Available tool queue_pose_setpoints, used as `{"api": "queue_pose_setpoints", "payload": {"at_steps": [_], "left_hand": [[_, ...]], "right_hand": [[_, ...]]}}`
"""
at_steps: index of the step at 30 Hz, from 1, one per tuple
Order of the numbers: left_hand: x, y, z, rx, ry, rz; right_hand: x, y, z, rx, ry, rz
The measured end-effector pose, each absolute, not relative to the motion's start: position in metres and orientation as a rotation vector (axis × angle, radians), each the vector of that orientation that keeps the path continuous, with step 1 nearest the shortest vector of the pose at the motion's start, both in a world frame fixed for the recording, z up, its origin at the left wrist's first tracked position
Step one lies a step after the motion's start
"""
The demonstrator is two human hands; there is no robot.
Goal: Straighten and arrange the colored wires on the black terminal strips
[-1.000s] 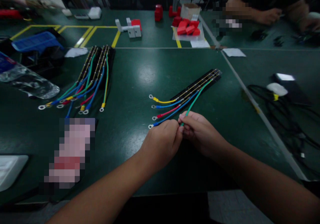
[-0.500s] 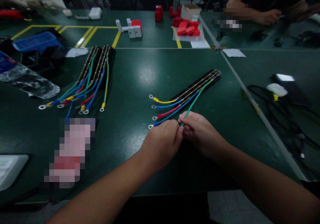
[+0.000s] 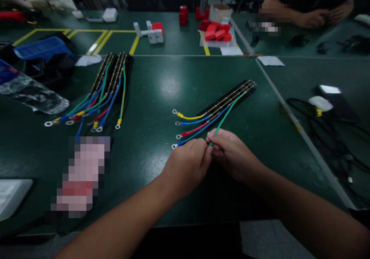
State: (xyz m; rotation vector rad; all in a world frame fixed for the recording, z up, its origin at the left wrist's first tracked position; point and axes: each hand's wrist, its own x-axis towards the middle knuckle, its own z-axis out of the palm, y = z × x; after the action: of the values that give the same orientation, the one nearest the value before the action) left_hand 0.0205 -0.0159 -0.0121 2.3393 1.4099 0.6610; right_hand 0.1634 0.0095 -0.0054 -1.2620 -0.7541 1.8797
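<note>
Pinching together at the middle of the worktop (image 3: 162,85), the two hands met on a green wire (image 3: 224,117). The right hand (image 3: 231,147) had thumb and fingers closed on it, and the left hand (image 3: 186,164), knuckles up, was closed around its lower end; what that end carried was hidden, and the left hand's exact hold was hard to make out.

From there the green wire rose to the far right end of a black strip (image 3: 227,96), which lay slantwise on the worktop just beyond the hands. Four more wires fanned out leftward from the strip: a yellow wire (image 3: 190,118), an upper blue wire (image 3: 194,123), a red wire (image 3: 196,129) and a lower blue wire (image 3: 192,136). Each ended in a ring terminal, the lower blue wire's just beside the left hand.

Well to the left lay two similar strips (image 3: 127,70), side by side, their coloured wires crossing toward the near edge. A blurred-out object (image 3: 83,174) lay below them, and a clear bottle (image 3: 34,93) and a blue tray (image 3: 40,47) lay farther left.

Grey blocks (image 3: 156,36) stood toward the back, with red pieces (image 3: 221,33) heaped to their right before a cardboard box (image 3: 221,14). Black cables (image 3: 320,135) lay tangled on the right, and beyond them a co-worker's hands (image 3: 313,19) were over the far worktop.
</note>
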Motion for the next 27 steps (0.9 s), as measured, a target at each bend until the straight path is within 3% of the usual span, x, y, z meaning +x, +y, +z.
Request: {"api": "queue_pose_setpoints", "payload": {"at_steps": [27], "left_hand": [[0.0194, -0.0167, -0.0107, 2.216, 1.381, 0.781]], "right_hand": [[0.1639, 0.0089, -0.0056, -1.320, -0.761, 1.862]]}}
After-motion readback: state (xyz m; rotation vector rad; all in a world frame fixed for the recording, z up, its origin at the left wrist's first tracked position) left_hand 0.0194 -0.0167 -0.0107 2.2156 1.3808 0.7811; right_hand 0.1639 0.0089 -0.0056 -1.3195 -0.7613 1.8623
